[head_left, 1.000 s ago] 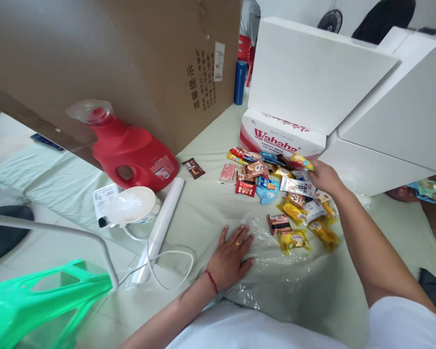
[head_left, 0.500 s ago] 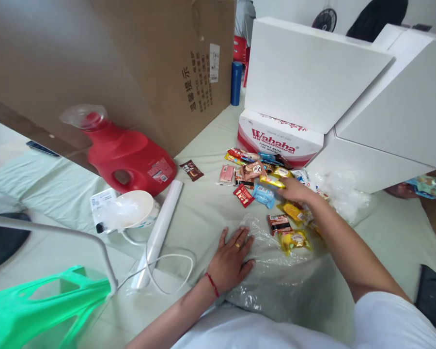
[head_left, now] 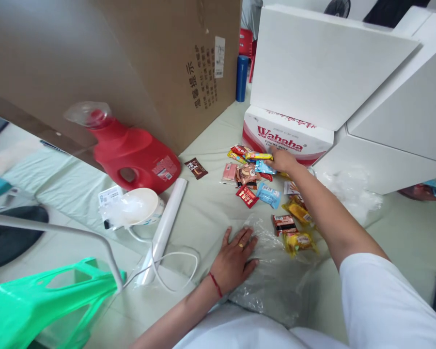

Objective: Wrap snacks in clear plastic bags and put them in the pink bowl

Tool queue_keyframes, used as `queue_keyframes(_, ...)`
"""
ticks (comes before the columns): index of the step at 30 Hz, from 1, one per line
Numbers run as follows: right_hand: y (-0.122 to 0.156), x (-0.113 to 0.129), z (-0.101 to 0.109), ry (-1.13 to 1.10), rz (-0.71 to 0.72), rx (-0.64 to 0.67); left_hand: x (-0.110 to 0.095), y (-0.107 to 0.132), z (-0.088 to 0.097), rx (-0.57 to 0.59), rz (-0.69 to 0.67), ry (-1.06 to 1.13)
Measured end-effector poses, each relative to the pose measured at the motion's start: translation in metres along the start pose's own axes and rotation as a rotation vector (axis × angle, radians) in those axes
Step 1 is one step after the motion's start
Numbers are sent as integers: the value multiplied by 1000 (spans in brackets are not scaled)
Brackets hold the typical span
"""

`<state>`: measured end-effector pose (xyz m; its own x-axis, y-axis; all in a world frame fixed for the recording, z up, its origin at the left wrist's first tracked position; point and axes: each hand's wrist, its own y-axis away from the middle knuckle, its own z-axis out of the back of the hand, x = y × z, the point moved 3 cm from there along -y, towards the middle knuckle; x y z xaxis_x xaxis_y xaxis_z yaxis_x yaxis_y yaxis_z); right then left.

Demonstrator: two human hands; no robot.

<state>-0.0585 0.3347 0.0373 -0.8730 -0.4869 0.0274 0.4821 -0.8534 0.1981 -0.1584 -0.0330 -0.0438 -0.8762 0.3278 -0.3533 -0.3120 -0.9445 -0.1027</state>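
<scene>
My left hand lies flat with its fingers spread on the edge of a clear plastic bag. My right hand reaches over a pile of small wrapped snacks and pinches the end of a yellow snack packet at the pile's far side. Under and around it are a blue packet, a red packet, a pink packet and a brown packet. Closer to me lie a yellow-wrapped snack and a dark brown packet. My right forearm hides part of the pile.
Behind the pile stands a Wahaba-style white and red carton beneath a white box. A red jug, paper bowl and white roll are left, before a large cardboard box. Crumpled clear plastic lies right.
My right hand has moved away from me and slightly left, carrying the yellow packet toward the pile's far side. The left hand stays on the plastic bag. The view has shifted a little.
</scene>
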Motion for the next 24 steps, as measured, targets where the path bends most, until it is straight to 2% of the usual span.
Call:
queue_keyframes(4, -5, -4, -8, -15, -83, 55, 0, 0, 0, -14, -2, -5)
queue_keyframes(9, 1, 2, -13, -29, -170, -73, -1, 0, 1, -20, 0, -12)
queue_keyframes(12, 9, -3, -3, -52, -204, -129, 0, 0, -1, -25, 5, -13)
queue_keyframes(14, 20, -17, 11, -85, -218, -181, 0, 1, -2, -39, 7, -11)
queue_keyframes(16, 43, -36, 28, -213, -211, -302, 0, 0, -3, -46, 10, -11)
queue_keyframes(18, 80, -52, 40, -481, -163, -418, -2, -1, -2, -37, 15, -16)
queue_keyframes(19, 102, -57, 40, -645, -130, -427, -3, -2, -1, -27, 18, -17)
queue_keyframes(20, 126, -57, 37, -796, -95, -378, -5, -2, 0, -18, 21, -18)
queue_keyframes(22, 176, -44, 19, -996, -21, -175, -7, -4, 2, 1, 28, -18)
queue_keyframes(24, 222, -17, -7, -1040, 90, 41, -8, -4, 2, 17, 29, -24)
